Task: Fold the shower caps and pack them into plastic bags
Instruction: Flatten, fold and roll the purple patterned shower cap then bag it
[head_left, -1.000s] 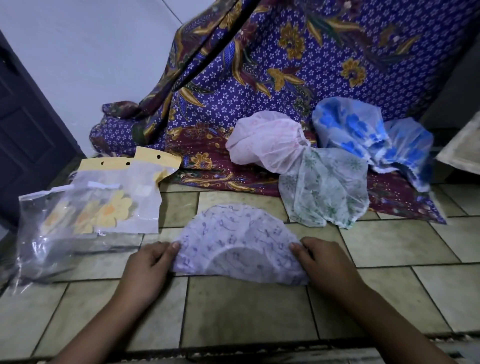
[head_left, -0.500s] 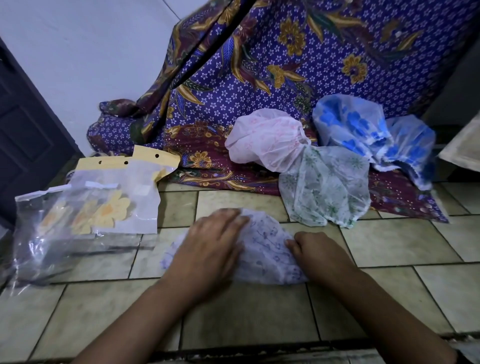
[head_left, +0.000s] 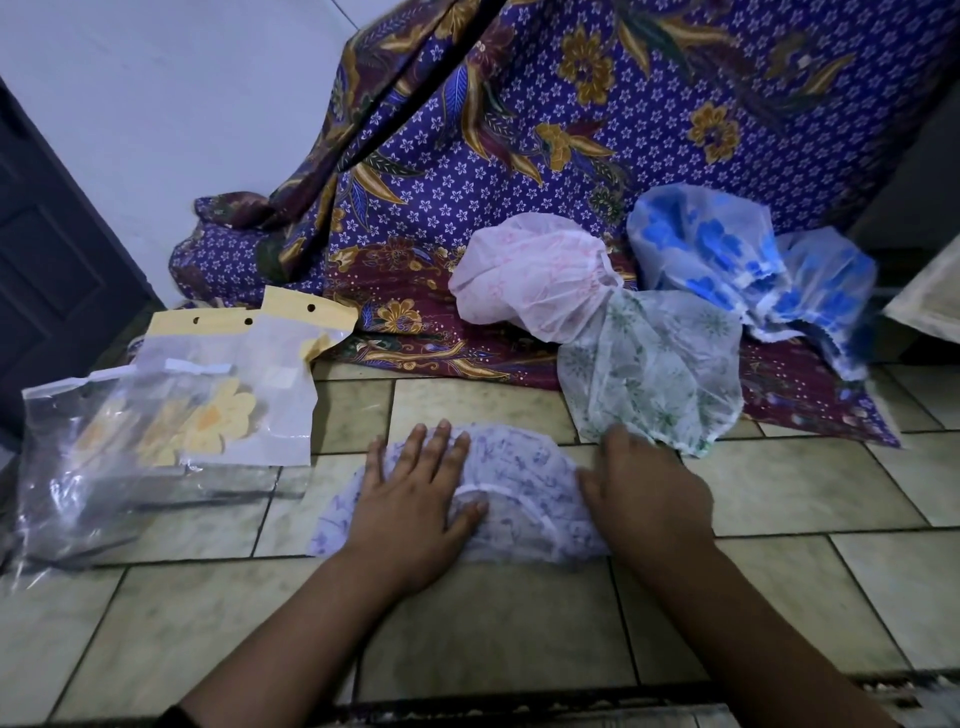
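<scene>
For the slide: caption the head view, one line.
Left hand presses a purple-print shower cap flat on tiled floor, right hand at its edge.

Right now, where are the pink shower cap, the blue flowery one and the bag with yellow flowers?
Pink crinkly plastic shower cap (head_left: 530, 275): head view, middle of its dome.
Blue-flowered plastic shower cap (head_left: 698, 244): head view, its blue print.
Clear plastic bag with yellow flowers (head_left: 223, 421): head view, big flower.

Purple batik cloth (head_left: 597, 130) with gold flowers and small white stars, draped down onto the floor, pale green tiled floor (head_left: 493, 623) with dark joints, white wall (head_left: 182, 104) behind, dark panelled door (head_left: 47, 270) at left, cream object (head_left: 930, 306) cut by right edge.
</scene>
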